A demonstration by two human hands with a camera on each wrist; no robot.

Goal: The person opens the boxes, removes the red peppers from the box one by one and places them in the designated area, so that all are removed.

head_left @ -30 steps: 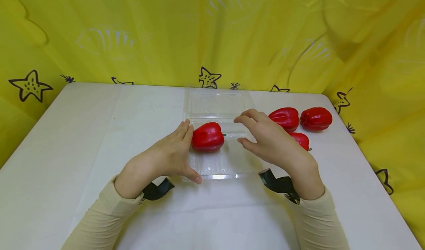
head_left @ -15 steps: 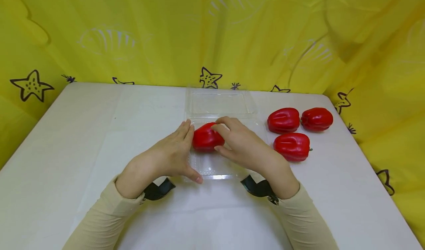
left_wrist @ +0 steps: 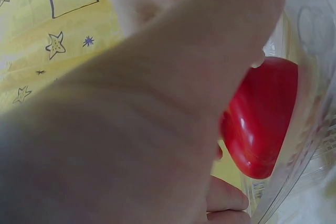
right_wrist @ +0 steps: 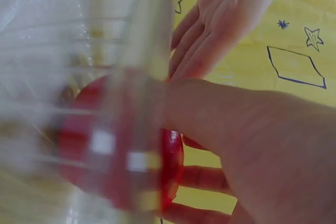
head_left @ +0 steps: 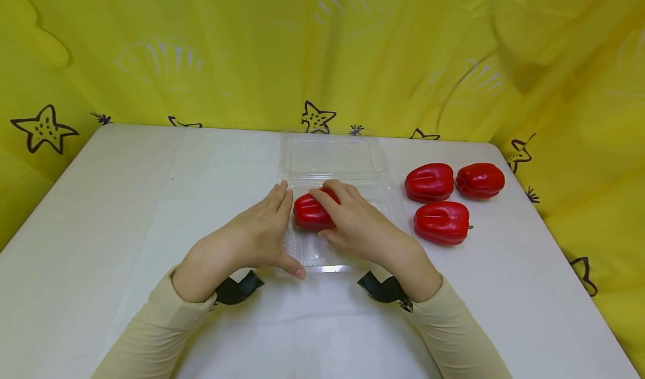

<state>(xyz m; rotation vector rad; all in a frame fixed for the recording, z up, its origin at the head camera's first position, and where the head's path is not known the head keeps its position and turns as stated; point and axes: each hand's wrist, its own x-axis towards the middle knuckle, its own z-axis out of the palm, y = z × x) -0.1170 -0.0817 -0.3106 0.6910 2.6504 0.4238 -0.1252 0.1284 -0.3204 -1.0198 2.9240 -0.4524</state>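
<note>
A red bell pepper (head_left: 311, 213) lies in the left part of a clear plastic clamshell box (head_left: 353, 256), whose lid (head_left: 332, 156) is folded back behind it. My right hand (head_left: 360, 222) curls over the pepper's right end and grips it between thumb and fingers, covering its stem. My left hand (head_left: 259, 230) stands along the box's left side, fingers straight and together, thumb stretched toward the front edge. In the right wrist view the pepper (right_wrist: 105, 145) shows through the blurred clear wall of the box. The left wrist view shows the pepper (left_wrist: 265, 116) beside the box wall.
To the right of the box, three more red bell peppers lie on the white table: one at the back (head_left: 429, 182), one farther right (head_left: 480, 180) and one in front (head_left: 442, 223). A yellow patterned curtain (head_left: 242, 43) hangs behind the table.
My right hand has moved left from near the loose peppers and taken hold of the pepper in the box, which has turned slightly. My left hand has stayed in place.
</note>
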